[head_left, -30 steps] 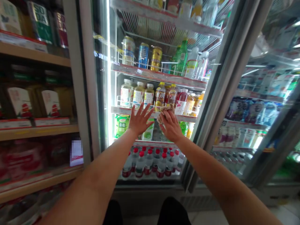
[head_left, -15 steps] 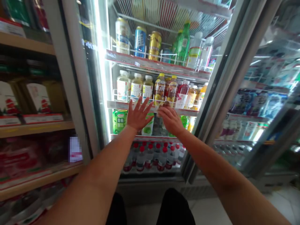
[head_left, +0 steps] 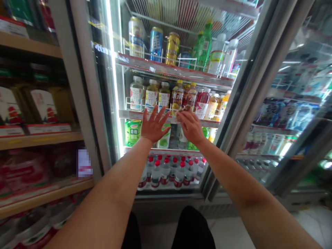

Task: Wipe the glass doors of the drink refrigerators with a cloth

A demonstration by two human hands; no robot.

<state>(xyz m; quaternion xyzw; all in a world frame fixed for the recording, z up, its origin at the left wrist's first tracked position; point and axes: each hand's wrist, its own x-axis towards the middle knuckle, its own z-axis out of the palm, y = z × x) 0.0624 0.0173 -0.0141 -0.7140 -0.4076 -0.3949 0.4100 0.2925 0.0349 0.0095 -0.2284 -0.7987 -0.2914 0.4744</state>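
My left hand (head_left: pixel 153 126) is open, fingers spread, palm toward the drinks cooler (head_left: pixel 166 197), in front of its shelf edge. Whether the palm rests on glass I cannot tell. My right hand (head_left: pixel 191 126) is closed on a crumpled, pale brownish cloth (head_left: pixel 178 116), bunched at the fingertips. It is beside the left hand, in front of the rail of the middle shelf (head_left: pixel 129 114). Behind and above the fingers stand tea bottles with white caps (head_left: pixel 150 95) and dark bottles with yellow caps (head_left: pixel 177 96). A green pack (head_left: pixel 133 133) is left of my left hand.
Cans (head_left: pixel 156 44) and green bottles (head_left: pixel 205 46) stand on the upper shelf. Red-capped water bottles (head_left: pixel 156 174) fill the bottom. Metal door frames (head_left: pixel 250 93) rise at the right. Wooden shelves (head_left: pixel 38 140) with juice bottles (head_left: pixel 43 103) are at the left.
My right hand, with the cloth, has moved slightly up and to the right. My left hand stays spread in nearly the same place. The view has shifted a little.
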